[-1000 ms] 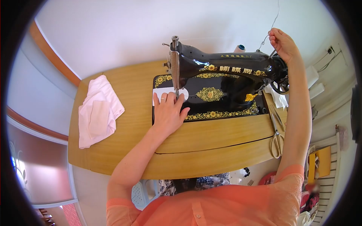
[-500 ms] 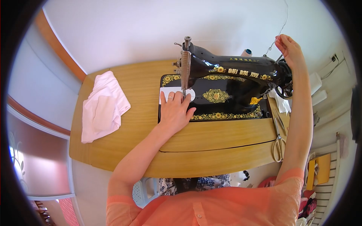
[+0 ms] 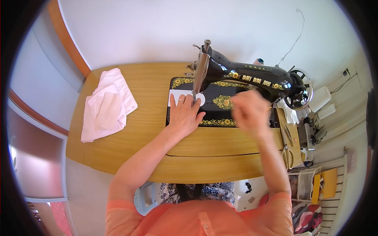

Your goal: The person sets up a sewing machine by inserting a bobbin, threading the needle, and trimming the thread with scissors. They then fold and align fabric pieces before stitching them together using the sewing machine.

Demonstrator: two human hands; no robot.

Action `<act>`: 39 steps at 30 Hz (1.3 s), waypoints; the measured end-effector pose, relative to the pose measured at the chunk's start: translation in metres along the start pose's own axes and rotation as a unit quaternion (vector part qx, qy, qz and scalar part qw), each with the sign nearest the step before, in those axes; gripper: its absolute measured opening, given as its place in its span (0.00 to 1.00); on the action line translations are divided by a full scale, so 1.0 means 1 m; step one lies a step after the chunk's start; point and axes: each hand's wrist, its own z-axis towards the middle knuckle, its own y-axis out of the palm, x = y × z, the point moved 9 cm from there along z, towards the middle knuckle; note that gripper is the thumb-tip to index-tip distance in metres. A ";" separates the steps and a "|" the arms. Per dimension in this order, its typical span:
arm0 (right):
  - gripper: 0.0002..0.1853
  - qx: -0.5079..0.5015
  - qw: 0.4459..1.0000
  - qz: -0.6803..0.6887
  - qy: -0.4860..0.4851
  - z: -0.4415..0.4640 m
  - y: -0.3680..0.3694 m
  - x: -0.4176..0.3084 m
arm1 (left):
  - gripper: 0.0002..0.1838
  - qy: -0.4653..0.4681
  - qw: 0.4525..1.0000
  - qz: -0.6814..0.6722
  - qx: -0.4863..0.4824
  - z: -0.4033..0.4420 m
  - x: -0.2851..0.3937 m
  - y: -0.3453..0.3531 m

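A black sewing machine [image 3: 252, 74] with gold flower patterns stands on a wooden table [image 3: 220, 143]. My left hand [image 3: 184, 116] lies with fingers spread on a small white piece [image 3: 173, 94], right at the needle area; its fingertips touch the piece near the presser foot. Blurred by motion, my right hand [image 3: 250, 110] hovers over the machine's base, to the right of the gold centre pattern; what its fingers do cannot be made out. The handwheel [image 3: 300, 89] is in plain sight at the machine's right end.
Folded pink cloth [image 3: 108, 106] rests at the table's left. Scissors [image 3: 288, 151] lie near the right edge, below some white material [image 3: 290, 113]. A thread spool [image 3: 258, 61] stands behind the machine, and a bent wire [image 3: 301, 33] rises at the back right.
My right hand has left the wire area above the handwheel and come down and left over the machine's base. My left hand has stayed on the white piece. The view has shifted slightly.
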 end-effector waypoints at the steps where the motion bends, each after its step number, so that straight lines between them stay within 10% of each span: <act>1: 0.08 -0.026 0.996 0.017 0.082 -0.010 0.030 0.008 | 0.22 -0.001 1.000 0.001 0.000 0.000 0.000 -0.001; 6: 0.12 -0.130 0.936 0.028 0.326 -0.068 0.115 0.083 | 0.22 0.000 1.000 0.002 0.007 -0.002 -0.001 0.000; 39: 0.12 -0.203 0.892 0.096 0.392 -0.062 0.143 0.097 | 0.24 -0.016 1.000 -0.005 -0.008 -0.001 -0.003 0.002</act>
